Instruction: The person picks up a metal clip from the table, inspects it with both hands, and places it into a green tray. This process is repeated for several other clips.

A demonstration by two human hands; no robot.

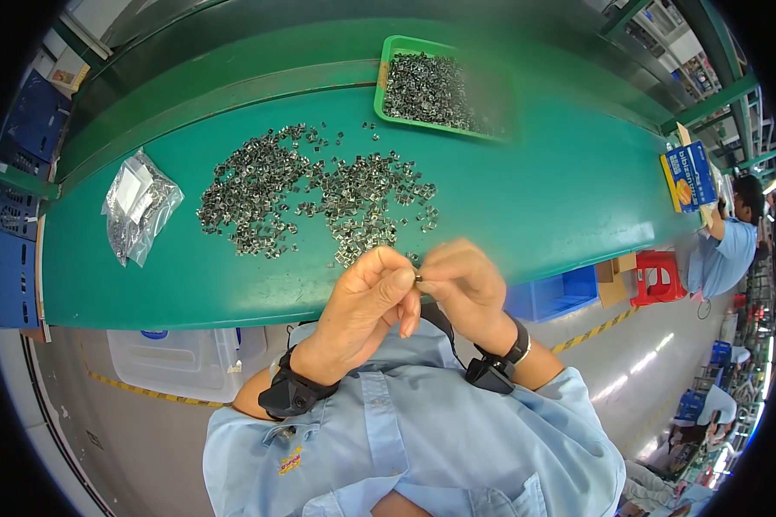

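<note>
A small dark metal part (418,278) is pinched between the fingertips of both hands, just over the near edge of the table. My left hand (372,297) grips it from the left with thumb and forefinger. From the other side my right hand (467,289) closes on it, slightly smeared by motion. Beyond the hands lie two loose heaps of small shiny metal pieces, a left heap (254,194) and a right heap (362,202), touching at the middle. Fingers hide most of the held part, so its exact kind cannot be made out.
A green tray (379,102) full of similar pieces stands at the back. On the left lies a clear plastic bag (151,211) of parts. A blue box (688,179) sits at the table's right end, near a co-worker (722,250). Below are a blue bin (569,293) and a red stool (658,277).
</note>
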